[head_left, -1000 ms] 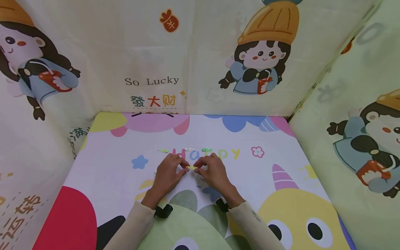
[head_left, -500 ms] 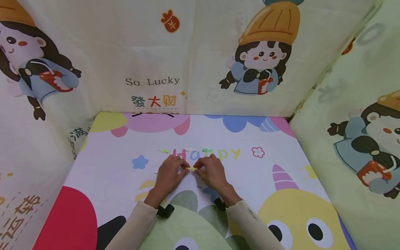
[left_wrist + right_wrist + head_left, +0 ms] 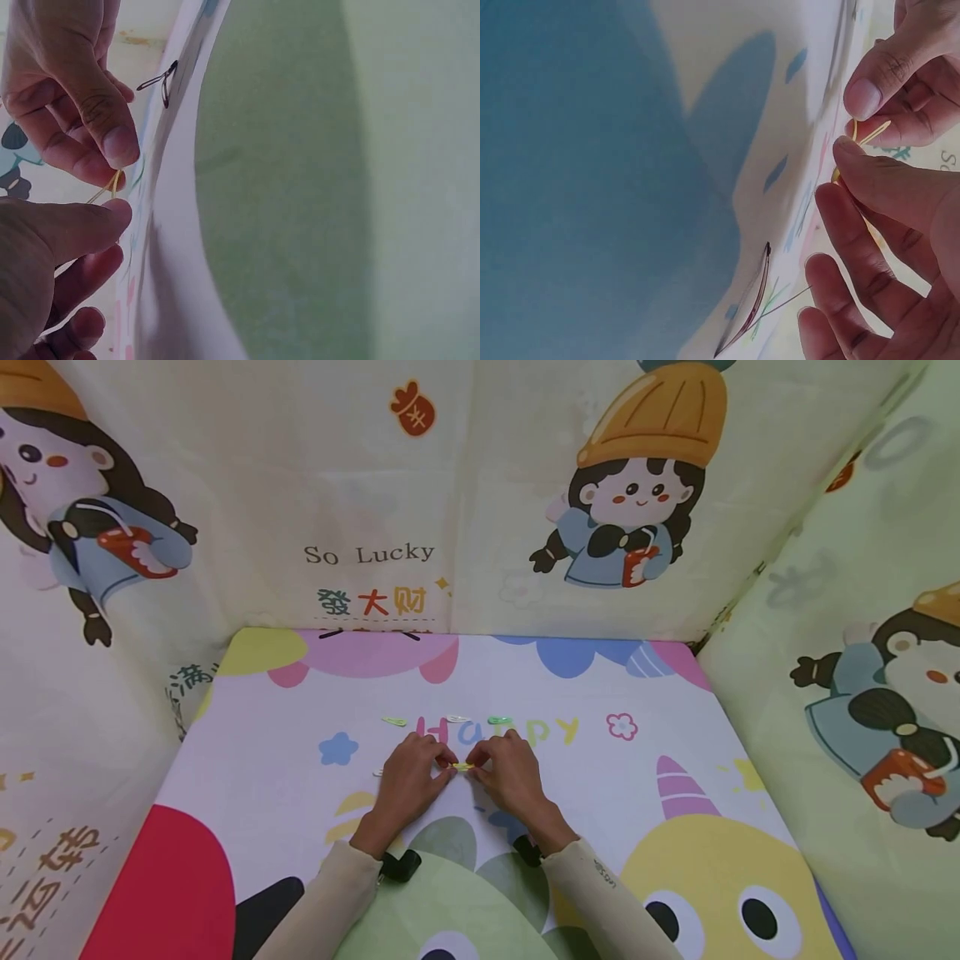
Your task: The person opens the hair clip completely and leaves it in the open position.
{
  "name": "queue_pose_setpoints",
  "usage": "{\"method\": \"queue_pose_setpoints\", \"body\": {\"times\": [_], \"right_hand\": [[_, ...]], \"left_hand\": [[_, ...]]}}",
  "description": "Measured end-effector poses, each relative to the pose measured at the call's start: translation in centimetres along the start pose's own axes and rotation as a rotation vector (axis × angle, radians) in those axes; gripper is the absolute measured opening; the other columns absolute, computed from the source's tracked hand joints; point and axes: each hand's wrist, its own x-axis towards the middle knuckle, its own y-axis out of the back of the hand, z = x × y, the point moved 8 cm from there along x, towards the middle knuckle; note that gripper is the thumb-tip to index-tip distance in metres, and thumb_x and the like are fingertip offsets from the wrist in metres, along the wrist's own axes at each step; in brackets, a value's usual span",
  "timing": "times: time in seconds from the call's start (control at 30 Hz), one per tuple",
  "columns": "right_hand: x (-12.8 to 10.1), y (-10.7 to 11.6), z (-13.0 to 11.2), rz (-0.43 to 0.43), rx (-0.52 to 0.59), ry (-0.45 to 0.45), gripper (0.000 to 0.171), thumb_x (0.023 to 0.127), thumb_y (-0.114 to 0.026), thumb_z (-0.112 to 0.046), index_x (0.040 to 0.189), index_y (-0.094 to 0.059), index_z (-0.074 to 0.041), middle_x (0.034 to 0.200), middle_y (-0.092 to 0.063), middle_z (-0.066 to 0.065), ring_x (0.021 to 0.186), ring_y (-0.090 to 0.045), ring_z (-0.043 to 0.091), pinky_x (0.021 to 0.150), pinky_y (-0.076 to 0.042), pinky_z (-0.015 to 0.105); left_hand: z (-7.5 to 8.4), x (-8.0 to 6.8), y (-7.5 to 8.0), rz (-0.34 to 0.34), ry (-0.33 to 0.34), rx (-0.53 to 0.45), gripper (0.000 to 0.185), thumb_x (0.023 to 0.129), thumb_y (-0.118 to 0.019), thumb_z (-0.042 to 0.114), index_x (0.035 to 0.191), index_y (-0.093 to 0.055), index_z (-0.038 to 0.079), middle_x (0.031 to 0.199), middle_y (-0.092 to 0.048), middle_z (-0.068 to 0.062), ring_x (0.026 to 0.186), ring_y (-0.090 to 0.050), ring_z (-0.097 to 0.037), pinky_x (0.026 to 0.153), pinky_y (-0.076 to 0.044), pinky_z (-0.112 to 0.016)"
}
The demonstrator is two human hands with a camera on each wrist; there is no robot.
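At frame centre we see the left hand [image 3: 405, 777] and right hand [image 3: 513, 775] pinch opposite ends of the yellow hair clip [image 3: 462, 766], fingers narrowed, steadying it just above the worktop [image 3: 660, 710].

Three hair clips [image 3: 447, 720] lie in a row on the cartoon-printed cloth [image 3: 645, 693]; printed sheets [image 3: 262, 485] stand behind.

Close view along a printed cloth [image 3: 705, 150] with blue and cream patches. At the right edge, the right hand [image 3: 885, 255] and the left hand [image 3: 907, 82] meet, each pinching an end of a thin yellow clip [image 3: 859, 135] between thumb and fingertip. Lower down, 1 dark clip [image 3: 754, 300] lies on the cloth, well apart from the hands.
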Motion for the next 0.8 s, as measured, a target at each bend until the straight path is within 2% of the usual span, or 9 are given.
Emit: {"method": "queue_pose_setpoints", "body": {"times": [0.17,0.33,0.53,0.8], "right_hand": [[-0.01,-0.10,0.14,-0.008,-0.013,-0.007,0.011,0.084,-0.091,-0.018,0.093,-0.085,-0.020,0.088,-0.080,-0.006,0.084,-0.056,0.015,0.076,-0.046,0.030],[-0.01,-0.22,0.13,-0.014,-0.020,0.002,0.011,0.083,-0.092,-0.016,0.091,-0.084,-0.020,0.086,-0.079,-0.006,0.085,-0.057,0.016,0.078,-0.046,0.032],[0.07,-0.31,0.09,-0.012,-0.022,0.008,0.012,0.083,-0.092,-0.016,0.090,-0.084,-0.020,0.085,-0.079,-0.006,0.082,-0.055,0.015,0.075,-0.044,0.031],[0.09,-0.38,0.08,-0.005,-0.035,0.013,0.011,0.082,-0.092,-0.015,0.085,-0.084,-0.020,0.082,-0.079,-0.007,0.079,-0.054,0.015,0.074,-0.044,0.031]], "left_hand": [[0.14,0.03,-0.16,0.004,-0.020,0.014,0.017,0.083,-0.092,0.022,0.096,-0.081,0.018,0.085,-0.072,0.004,0.085,-0.059,-0.018,0.079,-0.051,-0.035],[0.13,0.06,-0.35,-0.013,-0.004,0.026,0.019,0.083,-0.093,0.023,0.097,-0.081,0.018,0.085,-0.073,0.004,0.085,-0.058,-0.017,0.078,-0.050,-0.034],[0.13,0.13,-0.46,-0.028,0.019,0.025,0.018,0.082,-0.093,0.021,0.096,-0.082,0.018,0.084,-0.072,0.003,0.084,-0.057,-0.017,0.077,-0.049,-0.034],[0.10,0.11,-0.56,-0.028,0.018,0.008,0.015,0.082,-0.092,0.016,0.094,-0.082,0.018,0.083,-0.071,0.004,0.084,-0.057,-0.017,0.077,-0.049,-0.035]]}}
